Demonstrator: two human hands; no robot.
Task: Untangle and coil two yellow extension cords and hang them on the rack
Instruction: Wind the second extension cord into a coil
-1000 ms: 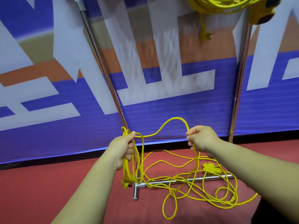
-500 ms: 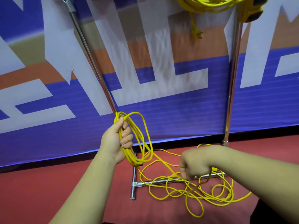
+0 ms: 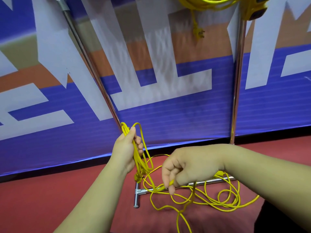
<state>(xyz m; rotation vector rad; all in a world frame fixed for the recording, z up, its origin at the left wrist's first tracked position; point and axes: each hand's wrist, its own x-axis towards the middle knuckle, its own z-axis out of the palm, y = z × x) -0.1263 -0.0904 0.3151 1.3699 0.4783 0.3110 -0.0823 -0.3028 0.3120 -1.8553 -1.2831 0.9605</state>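
Yellow cord (image 3: 198,200): left hand (image 3: 125,148) grips coils; right hand (image 3: 183,169) pinches strand.

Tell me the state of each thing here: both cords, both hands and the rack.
Rack, standing upright.
Hung cord, coiled over the rack's top, plug dangling.
Loose cord, partly looped, the rest tangled on the floor.
Left hand, raised, grips the loose cord's looped part.
Right hand, low, pinches the same cord.
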